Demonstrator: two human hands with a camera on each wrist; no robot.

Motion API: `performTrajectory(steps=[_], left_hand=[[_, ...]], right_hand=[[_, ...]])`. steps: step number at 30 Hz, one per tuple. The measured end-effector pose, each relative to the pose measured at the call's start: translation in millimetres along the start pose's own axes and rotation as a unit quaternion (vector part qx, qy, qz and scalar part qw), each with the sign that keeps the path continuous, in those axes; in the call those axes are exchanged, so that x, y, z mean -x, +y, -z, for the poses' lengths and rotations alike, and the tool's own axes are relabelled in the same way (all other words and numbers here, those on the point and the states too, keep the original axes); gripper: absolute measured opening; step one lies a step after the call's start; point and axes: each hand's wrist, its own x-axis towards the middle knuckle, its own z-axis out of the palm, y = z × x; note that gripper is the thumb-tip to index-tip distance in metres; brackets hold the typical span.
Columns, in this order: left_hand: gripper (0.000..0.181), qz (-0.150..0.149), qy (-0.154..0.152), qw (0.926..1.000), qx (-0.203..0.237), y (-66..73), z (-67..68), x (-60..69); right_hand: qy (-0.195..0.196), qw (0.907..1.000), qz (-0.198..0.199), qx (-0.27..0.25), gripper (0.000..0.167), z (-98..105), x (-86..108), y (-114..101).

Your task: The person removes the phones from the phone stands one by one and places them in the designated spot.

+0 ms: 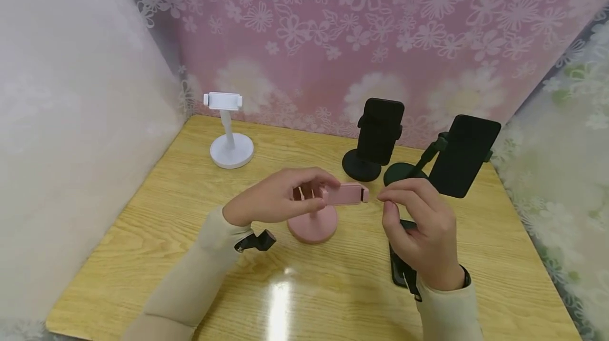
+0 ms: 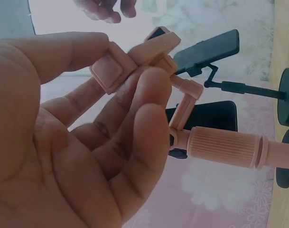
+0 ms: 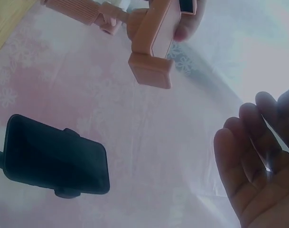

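Note:
A pink phone stand [image 1: 312, 229] stands upright on the table, its holder [image 1: 344, 194] tilted up at the top. My left hand [image 1: 280, 196] pinches the left end of that holder between thumb and fingers; the left wrist view shows the grip on the square end piece [image 2: 107, 71]. Just right of the holder's other end [image 3: 151, 71], my right hand [image 1: 423, 230] hovers with relaxed, bent fingers and nothing in them. Under it lies a dark phone [image 1: 397, 271], partly hidden by the hand and wrist.
A white phone stand [image 1: 231, 151] without a phone is at the back left. At the back right, a black stand [image 1: 361, 166] and a dark green stand [image 1: 404, 171] each hold a dark phone. A floral pink curtain [image 1: 304, 39] hangs behind the wooden table [image 1: 157, 214].

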Motion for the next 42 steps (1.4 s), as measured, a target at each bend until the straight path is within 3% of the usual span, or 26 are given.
performTrajectory(steps=[8,15,20,24,28,33,38,42], left_hand=[[0.044,0.028,0.001,0.9994,-0.018,-1.0,-2.1,-1.8],[0.018,0.069,0.05,0.9955,-0.04,-0.1,-2.9,-1.2],[0.012,0.061,0.051,0.9964,-0.03,0.5,-6.1,-2.6],[0.013,0.057,0.082,0.9949,-0.017,-2.7,-9.4,-3.5],[0.014,0.084,0.142,0.9853,0.045,-9.5,-7.5,-5.2],[0.022,0.114,0.198,0.961,0.155,-16.2,3.0,-10.2],[0.031,0.127,0.23,0.9509,0.164,-20.6,13.3,-16.4],[0.034,0.142,0.265,0.9388,0.168,-24.4,20.3,-23.1]], right_hand=[[-0.068,0.9976,0.009,0.013,0.031,0.1,7.2,8.2],[-0.074,0.9961,-0.019,0.044,0.025,3.0,6.9,15.5],[-0.078,0.9953,-0.036,0.045,0.023,5.1,6.9,16.5],[-0.076,0.9946,-0.052,0.049,0.022,7.7,7.9,16.3],[-0.073,0.994,-0.06,0.055,0.022,10.3,8.3,16.1],[-0.069,0.994,-0.065,0.055,0.022,11.6,7.8,16.4],[-0.067,0.9944,-0.061,0.054,0.021,12.4,7.5,15.7],[-0.07,0.9944,-0.064,0.048,0.02,13.5,7.4,15.1]])
